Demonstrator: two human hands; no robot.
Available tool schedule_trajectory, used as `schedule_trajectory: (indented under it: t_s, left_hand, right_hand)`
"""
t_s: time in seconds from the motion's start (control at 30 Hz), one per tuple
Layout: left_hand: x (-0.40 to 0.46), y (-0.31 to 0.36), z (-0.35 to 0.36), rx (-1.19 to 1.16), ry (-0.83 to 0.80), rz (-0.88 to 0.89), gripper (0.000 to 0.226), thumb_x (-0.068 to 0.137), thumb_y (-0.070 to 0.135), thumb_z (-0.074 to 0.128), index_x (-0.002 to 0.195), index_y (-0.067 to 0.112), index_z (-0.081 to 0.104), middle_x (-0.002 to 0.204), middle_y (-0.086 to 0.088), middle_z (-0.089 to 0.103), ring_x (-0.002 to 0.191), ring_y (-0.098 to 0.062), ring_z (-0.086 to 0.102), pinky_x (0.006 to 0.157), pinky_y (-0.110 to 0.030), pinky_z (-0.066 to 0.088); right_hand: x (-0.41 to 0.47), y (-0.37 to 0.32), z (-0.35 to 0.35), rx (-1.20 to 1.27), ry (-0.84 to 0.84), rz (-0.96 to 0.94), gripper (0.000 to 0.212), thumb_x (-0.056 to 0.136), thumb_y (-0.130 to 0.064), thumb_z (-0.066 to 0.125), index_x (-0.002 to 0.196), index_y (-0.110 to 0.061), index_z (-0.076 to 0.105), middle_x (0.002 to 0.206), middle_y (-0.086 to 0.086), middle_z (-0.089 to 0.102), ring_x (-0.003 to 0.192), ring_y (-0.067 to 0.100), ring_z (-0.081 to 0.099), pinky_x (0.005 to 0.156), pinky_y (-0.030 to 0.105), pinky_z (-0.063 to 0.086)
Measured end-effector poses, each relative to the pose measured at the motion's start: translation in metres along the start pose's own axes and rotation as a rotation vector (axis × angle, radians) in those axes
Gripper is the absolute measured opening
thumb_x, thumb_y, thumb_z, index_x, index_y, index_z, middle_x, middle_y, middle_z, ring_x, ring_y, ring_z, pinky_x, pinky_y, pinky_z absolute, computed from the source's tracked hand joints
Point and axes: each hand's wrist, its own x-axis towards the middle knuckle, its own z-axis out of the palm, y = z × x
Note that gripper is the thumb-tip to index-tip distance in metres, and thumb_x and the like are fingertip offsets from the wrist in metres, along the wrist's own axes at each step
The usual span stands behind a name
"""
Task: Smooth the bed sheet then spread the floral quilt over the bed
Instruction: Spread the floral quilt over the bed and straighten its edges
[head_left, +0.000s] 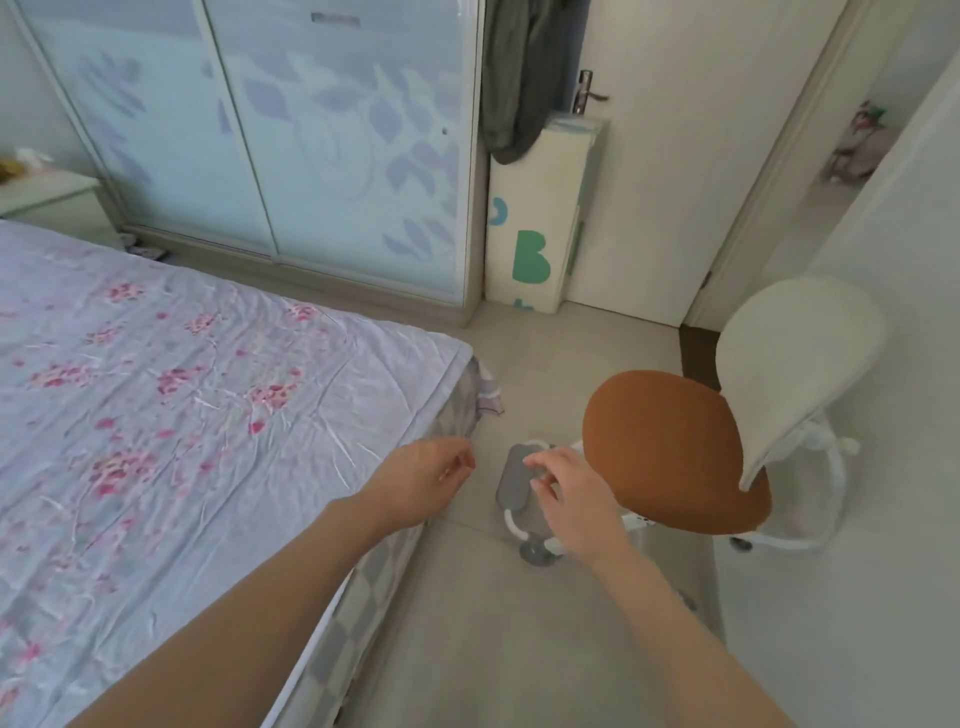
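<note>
Left hand (423, 480) hides bed sheet (171, 415) edge; fingertips curled under.

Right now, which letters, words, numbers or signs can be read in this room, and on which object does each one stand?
"B": a large green letter on the white folded play mat that stands against the wall beside the wardrobe.
A blue shape above the "B" and a green one below it: cut off, not readable.
Small plate near the top of the wardrobe door: too blurred to read.
No other text is visible.
</note>
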Motion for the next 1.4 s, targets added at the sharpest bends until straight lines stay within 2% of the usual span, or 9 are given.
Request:
schedule_trajectory:
  t_s: [0.23, 0.43, 0.6, 0.83, 0.97, 1.07, 1.13, 1.23, 1.4]
  left_hand:
    - [0.131, -0.044, -0.007, -0.008, 0.034, -0.084, 0.017, 0.093, 0.019, 0.046, 0.100, 0.013, 0.061, 0.097, -0.001, 0.065, 0.084, -0.013, 0.056, 0.076, -0.024, 0.043]
    - [0.271, -0.118, -0.019, -0.027, 0.080, -0.119, 0.018, 0.094, 0.020, 0.044, 0.100, 0.013, 0.060, 0.095, 0.001, 0.063, 0.083, -0.012, 0.055, 0.074, -0.022, 0.043]
    - [0.371, -0.171, -0.048, -0.044, 0.068, -0.203, 0.019, 0.094, 0.020, 0.043, 0.100, 0.013, 0.060, 0.094, 0.001, 0.063, 0.086, -0.016, 0.058, 0.079, -0.028, 0.048]
    - [0.467, -0.227, -0.091, -0.056, 0.130, -0.289, 0.018, 0.093, 0.018, 0.045, 0.099, 0.010, 0.060, 0.093, -0.003, 0.063, 0.081, -0.016, 0.055, 0.074, -0.026, 0.043]
    - [0.501, -0.264, -0.107, -0.041, 0.166, -0.401, 0.020, 0.094, 0.018, 0.044, 0.102, 0.009, 0.060, 0.098, -0.005, 0.065, 0.089, -0.021, 0.059, 0.075, -0.024, 0.042]
    - [0.532, -0.293, -0.119, 0.021, 0.209, -0.490, 0.022, 0.096, 0.019, 0.041, 0.106, 0.011, 0.059, 0.102, -0.005, 0.064, 0.092, -0.022, 0.059, 0.079, -0.028, 0.044]
    - [0.554, -0.306, -0.125, 0.058, 0.242, -0.554, 0.024, 0.096, 0.019, 0.038, 0.109, 0.011, 0.057, 0.106, -0.005, 0.063, 0.094, -0.022, 0.059, 0.081, -0.030, 0.046]
    - [0.597, -0.326, -0.131, 0.082, 0.311, -0.688, 0.024, 0.097, 0.019, 0.038, 0.110, 0.011, 0.057, 0.108, -0.005, 0.063, 0.095, -0.024, 0.059, 0.082, -0.031, 0.048]
    - [0.684, -0.341, -0.148, 0.097, 0.398, -0.913, 0.024, 0.096, 0.020, 0.038, 0.110, 0.013, 0.057, 0.110, -0.005, 0.063, 0.101, -0.025, 0.058, 0.085, -0.033, 0.047]
  right_hand:
    - [0.136, 0.050, 0.001, 0.026, -0.092, -0.016, 0.023, 0.092, -0.011, 0.050, 0.113, -0.014, 0.060, 0.099, -0.012, 0.049, 0.088, 0.002, 0.050, 0.078, 0.013, 0.039]
    - [0.296, 0.083, 0.023, 0.047, -0.120, -0.023, 0.023, 0.089, -0.007, 0.052, 0.108, -0.013, 0.063, 0.098, -0.004, 0.057, 0.093, 0.014, 0.058, 0.086, 0.031, 0.049]
    - [0.421, 0.091, 0.027, 0.026, -0.143, -0.048, 0.021, 0.090, -0.008, 0.052, 0.106, -0.011, 0.064, 0.103, 0.002, 0.062, 0.095, 0.017, 0.058, 0.084, 0.032, 0.048]
    - [0.562, 0.090, 0.049, 0.082, -0.175, -0.117, 0.022, 0.089, -0.004, 0.053, 0.106, -0.010, 0.065, 0.102, 0.001, 0.063, 0.093, 0.017, 0.060, 0.086, 0.034, 0.049]
    - [0.638, 0.083, 0.069, 0.104, -0.284, -0.206, 0.023, 0.088, -0.003, 0.053, 0.106, -0.011, 0.065, 0.099, -0.004, 0.060, 0.091, 0.012, 0.060, 0.084, 0.024, 0.048]
    - [0.702, 0.083, 0.084, 0.122, -0.320, -0.301, 0.024, 0.087, -0.002, 0.055, 0.105, -0.014, 0.065, 0.094, -0.014, 0.060, 0.084, -0.005, 0.058, 0.079, 0.013, 0.044]
    - [0.744, 0.084, 0.093, 0.129, -0.370, -0.376, 0.025, 0.086, -0.001, 0.056, 0.104, -0.017, 0.066, 0.090, -0.021, 0.056, 0.084, -0.012, 0.056, 0.078, 0.013, 0.046]
    - [0.819, 0.090, 0.108, 0.127, -0.480, -0.493, 0.027, 0.086, 0.000, 0.055, 0.105, -0.017, 0.065, 0.094, -0.017, 0.058, 0.086, -0.011, 0.056, 0.083, 0.019, 0.048]
    - [0.943, 0.099, 0.117, 0.187, -0.608, -0.690, 0.026, 0.087, -0.002, 0.054, 0.107, -0.017, 0.064, 0.093, -0.027, 0.051, 0.087, -0.014, 0.054, 0.077, 0.004, 0.038]
